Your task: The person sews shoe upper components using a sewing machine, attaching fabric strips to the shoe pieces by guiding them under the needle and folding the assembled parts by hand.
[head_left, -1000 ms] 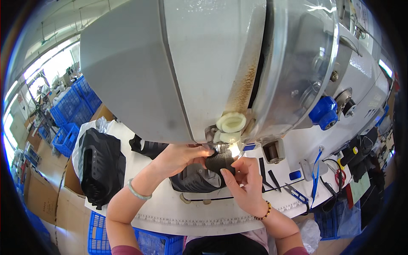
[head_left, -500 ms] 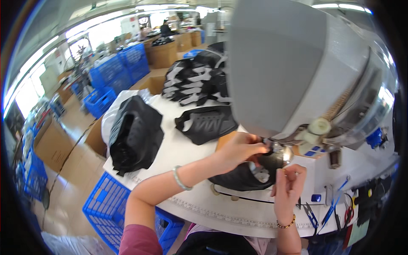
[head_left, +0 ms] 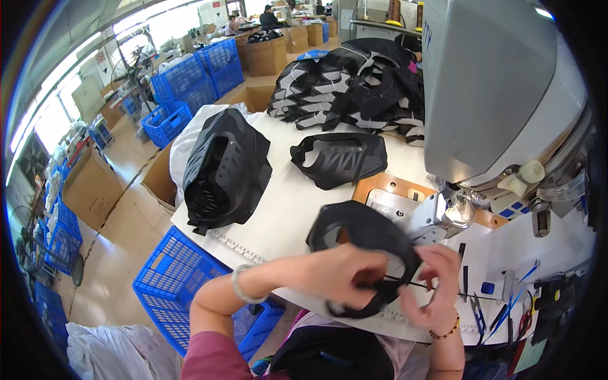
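A black shoe upper (head_left: 373,228), blurred by motion, is held in front of the sewing machine, above the white table's near edge. My left hand (head_left: 342,275) is closed round its near left side, fingertips tucked into the opening. My right hand (head_left: 434,285) has curled fingers at the upper's right rim; blur partly hides its grip. Beyond my hands, another black upper (head_left: 342,158) with a grey zigzag pattern lies on the table. A third black upper (head_left: 231,168) sits at the table's left.
The grey sewing machine head (head_left: 494,95) overhangs the right side, with a metal arm (head_left: 430,215) below. A heap of black-and-grey uppers (head_left: 354,82) lies at the back. Scissors (head_left: 478,313) and other tools lie right. A blue crate (head_left: 183,278) stands below the table's left edge.
The shoe upper has come away from under the machine head toward me, both hands moving with it. The view has shifted, baring the machine's metal arm and plate.
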`<move>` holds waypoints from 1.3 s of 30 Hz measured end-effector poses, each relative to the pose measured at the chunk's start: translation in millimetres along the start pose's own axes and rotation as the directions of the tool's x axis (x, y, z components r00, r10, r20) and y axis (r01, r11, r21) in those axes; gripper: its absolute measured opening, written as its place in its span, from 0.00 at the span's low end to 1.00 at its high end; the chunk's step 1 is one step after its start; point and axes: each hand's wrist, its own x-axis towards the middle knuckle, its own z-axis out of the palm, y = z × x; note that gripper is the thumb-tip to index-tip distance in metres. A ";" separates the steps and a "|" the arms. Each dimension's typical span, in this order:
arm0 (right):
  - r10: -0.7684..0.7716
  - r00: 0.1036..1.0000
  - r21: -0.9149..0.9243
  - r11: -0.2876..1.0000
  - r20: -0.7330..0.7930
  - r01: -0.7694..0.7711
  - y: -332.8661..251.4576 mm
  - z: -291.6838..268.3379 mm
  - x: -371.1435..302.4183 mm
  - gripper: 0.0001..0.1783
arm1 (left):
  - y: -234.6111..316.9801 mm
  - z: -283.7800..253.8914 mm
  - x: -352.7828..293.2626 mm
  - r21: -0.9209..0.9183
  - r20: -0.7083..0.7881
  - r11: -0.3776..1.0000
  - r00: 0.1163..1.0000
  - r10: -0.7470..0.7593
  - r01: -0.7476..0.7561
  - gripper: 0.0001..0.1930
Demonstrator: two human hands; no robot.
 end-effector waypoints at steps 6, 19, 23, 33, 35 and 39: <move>0.089 0.635 0.155 0.935 0.768 -0.318 -11.5 28.8 11.3 0.13 | 20.7 11.8 -67.8 0.335 -0.242 0.920 0.962 -0.127 0.206 0.15; 0.263 0.856 0.329 0.841 0.445 -0.429 -17.5 67.2 53.3 0.10 | -34.0 51.7 -43.1 -0.468 -0.863 0.672 0.461 -0.206 -0.574 0.08; 0.300 0.845 0.333 0.820 0.442 -0.465 -15.9 64.1 52.6 0.11 | -36.1 50.1 -34.6 -0.354 -0.898 0.747 0.428 -0.103 -0.563 0.09; -0.531 0.824 -0.147 0.815 0.199 0.561 -13.9 50.8 34.9 0.14 | -50.9 52.1 -15.6 -0.196 -0.951 0.836 0.306 -0.036 -0.512 0.07; -0.681 0.701 -0.248 0.657 0.211 0.712 -7.0 48.0 29.7 0.23 | -50.7 56.2 -14.7 -0.198 -0.947 0.830 0.322 -0.024 -0.522 0.06; -0.717 0.663 -0.307 0.594 0.217 0.743 -3.1 49.8 27.8 0.21 | -51.2 57.1 -13.8 -0.173 -0.941 0.805 0.336 0.035 -0.567 0.07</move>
